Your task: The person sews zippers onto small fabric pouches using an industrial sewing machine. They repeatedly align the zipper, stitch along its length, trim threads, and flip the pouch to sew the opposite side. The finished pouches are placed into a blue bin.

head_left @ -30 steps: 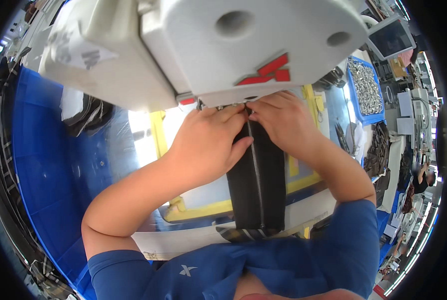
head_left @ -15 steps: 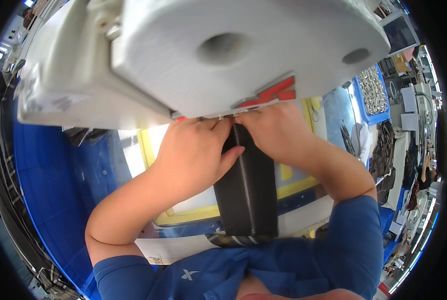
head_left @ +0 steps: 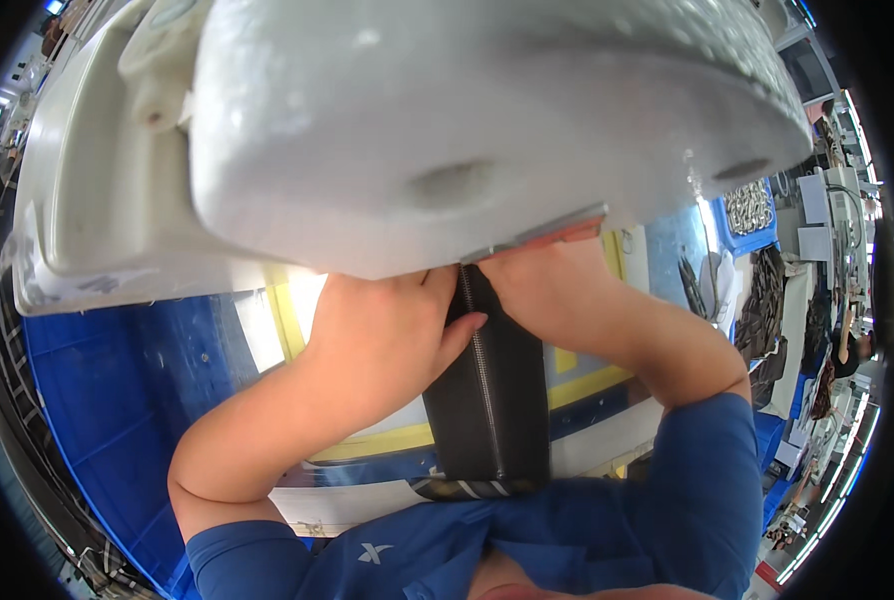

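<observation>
A black fabric piece [head_left: 512, 410] with a metal zipper [head_left: 481, 380] along its middle lies lengthwise in front of me, its near end by my chest. My left hand [head_left: 382, 325] grips its left side, the thumb stretched across to the zipper. On the opposite edge my right hand [head_left: 542, 285] holds the same piece with bent fingers. The fingertips of both hands and the fabric's far end are hidden below the large white head of a sewing machine [head_left: 447, 130]. Striped cloth [head_left: 467, 488] shows at the near end.
Yellow tape [head_left: 387, 440] frames the light work surface. A large blue bin [head_left: 97, 420] stands at the left. To the right are a blue tray of metal hardware [head_left: 747, 210], dark tools [head_left: 692, 285] and piled dark cloth [head_left: 764, 300].
The machine head has shifted lower in the picture and covers more of both hands. Both hands still hold the zippered fabric in nearly the same pose.
</observation>
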A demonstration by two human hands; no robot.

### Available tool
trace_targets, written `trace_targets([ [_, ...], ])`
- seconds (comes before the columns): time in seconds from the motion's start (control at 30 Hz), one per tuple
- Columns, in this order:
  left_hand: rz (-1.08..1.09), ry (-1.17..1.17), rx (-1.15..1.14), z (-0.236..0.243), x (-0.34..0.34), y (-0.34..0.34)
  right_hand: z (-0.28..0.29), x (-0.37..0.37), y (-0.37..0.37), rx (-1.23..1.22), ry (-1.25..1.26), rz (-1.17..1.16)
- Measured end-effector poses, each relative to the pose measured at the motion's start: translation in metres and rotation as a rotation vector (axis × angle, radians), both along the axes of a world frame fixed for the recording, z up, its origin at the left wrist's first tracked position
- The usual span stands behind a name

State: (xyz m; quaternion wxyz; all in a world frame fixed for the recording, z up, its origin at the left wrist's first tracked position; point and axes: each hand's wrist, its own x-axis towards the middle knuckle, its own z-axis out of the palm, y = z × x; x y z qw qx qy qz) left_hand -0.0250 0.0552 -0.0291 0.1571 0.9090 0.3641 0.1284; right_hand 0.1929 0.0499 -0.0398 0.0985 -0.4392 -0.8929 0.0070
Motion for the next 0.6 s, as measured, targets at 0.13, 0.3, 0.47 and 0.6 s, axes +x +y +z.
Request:
trace_targets([
  [0.13, 0.009, 0.009, 0.039, -0.007, 0.004, -0.007, 0.002, 0.010, -0.003, -0.012, 0.040, 0.046],
  [0.3, 0.015, 0.083, 0.225, -0.026, 0.012, -0.022, -0.002, 0.015, -0.009, -0.043, 0.058, 0.071],
  [0.47, 0.001, 0.070, 0.218, -0.027, 0.014, -0.022, -0.006, 0.016, -0.005, -0.002, 0.071, 0.091],
  [0.6, 0.012, 0.058, 0.189, -0.027, 0.014, -0.022, -0.008, 0.017, -0.007, -0.008, 0.059, 0.087],
])
